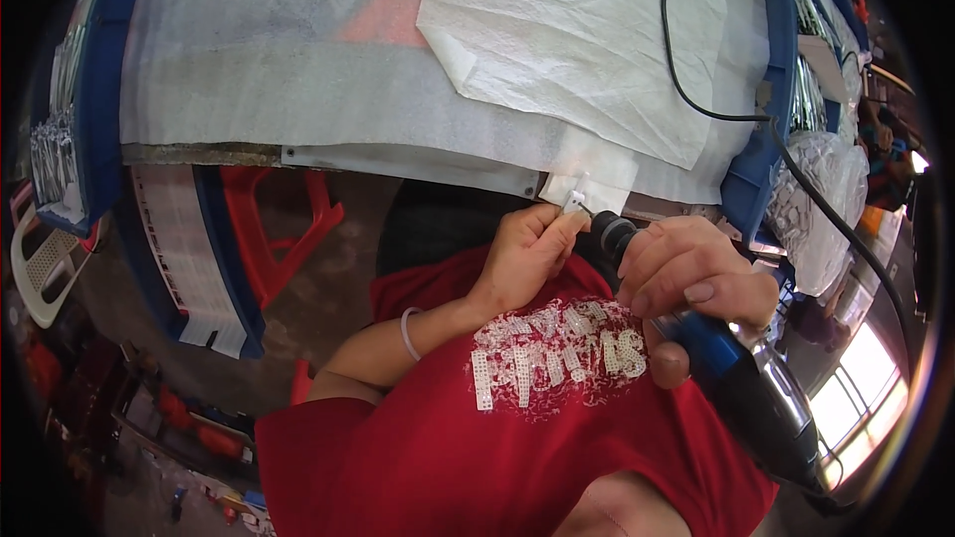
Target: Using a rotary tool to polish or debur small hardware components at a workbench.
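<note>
At the near edge of a cloth-covered table (298, 99), my left hand (527, 257) is closed, pinching a small shiny whitish piece (574, 201) between thumb and fingers. Under the piece lies a small folded white pad (609, 167). My right hand (698, 270) wraps round a corded blue-and-black electric screwdriver (761, 393), held tilted with its black nose (611, 232) pointing at the piece. The nose is close to my left fingertips; whether the bit touches the piece, I cannot tell.
A creased white sheet (557, 40) covers the far right of the table. The black cord (716, 115) crosses it and hangs down on the right. Blue trays (99, 99) with silvery parts flank the table. A clear plastic bag (818, 199) sits at right, a red stool (279, 239) below.
</note>
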A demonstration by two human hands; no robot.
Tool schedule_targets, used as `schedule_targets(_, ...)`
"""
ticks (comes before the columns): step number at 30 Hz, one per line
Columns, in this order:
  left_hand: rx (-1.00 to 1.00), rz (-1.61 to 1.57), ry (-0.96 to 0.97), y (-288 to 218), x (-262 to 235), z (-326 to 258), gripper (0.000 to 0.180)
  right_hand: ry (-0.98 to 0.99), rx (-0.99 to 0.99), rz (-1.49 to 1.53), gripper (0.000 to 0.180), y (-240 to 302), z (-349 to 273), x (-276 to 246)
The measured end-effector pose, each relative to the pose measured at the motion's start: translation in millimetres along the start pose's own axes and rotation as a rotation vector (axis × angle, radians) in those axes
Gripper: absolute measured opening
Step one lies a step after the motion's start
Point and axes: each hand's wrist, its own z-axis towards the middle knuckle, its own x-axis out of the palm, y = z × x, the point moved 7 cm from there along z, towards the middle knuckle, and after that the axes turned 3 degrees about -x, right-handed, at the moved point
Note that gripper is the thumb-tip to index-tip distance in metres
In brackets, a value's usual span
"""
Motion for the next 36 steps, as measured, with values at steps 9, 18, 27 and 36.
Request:
schedule_targets(9, 0.011, 0.010, -0.007, 1, 0, 1, 0.023, 0.060, -0.032, -0.094, 0.042, -2, -3, 3)
schedule_targets(18, -0.028, 0.122, 0.171, -14, 8, -4, 0.031, -0.382, 0.216, -0.141, 0.055, 26, -18, -35)
schedule_targets(27, 0.349, 0.780, 0.324, -139, 18, -89, 0.028, -0.461, 0.611, -0.117, 0.049, -13, -67, -50)
schedule_targets(36, 1.002, 1.089, -0.229, -409, -11, -50, 0.018, -0.406, 0.635, -0.075, 0.048, -10, -56, -42)
